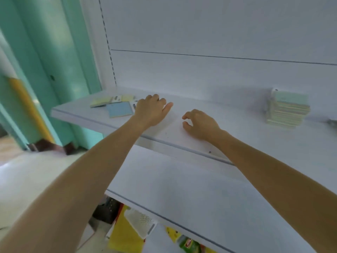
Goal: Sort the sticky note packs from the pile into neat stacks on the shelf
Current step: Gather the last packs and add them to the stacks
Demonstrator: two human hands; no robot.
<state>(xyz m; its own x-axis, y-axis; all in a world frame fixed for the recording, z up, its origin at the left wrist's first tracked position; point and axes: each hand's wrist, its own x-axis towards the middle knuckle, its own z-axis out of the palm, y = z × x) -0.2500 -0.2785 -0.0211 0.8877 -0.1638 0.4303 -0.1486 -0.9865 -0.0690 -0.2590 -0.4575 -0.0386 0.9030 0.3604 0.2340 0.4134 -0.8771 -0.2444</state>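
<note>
Two bare hands rested over the white shelf, neither holding anything. The left hand lay palm down with its fingers curled loosely under and the thumb stretched out to the right; the right hand sat just to its right, fingers bent and slightly apart, gripping nothing. Just left of the left hand lay the loose packs: a blue pack nearest the shelf's front edge and yellow packs beyond it (blurred, so their count was unclear). Far to the right, well apart from both hands, stood a tall stack of packs against the back panel.
</note>
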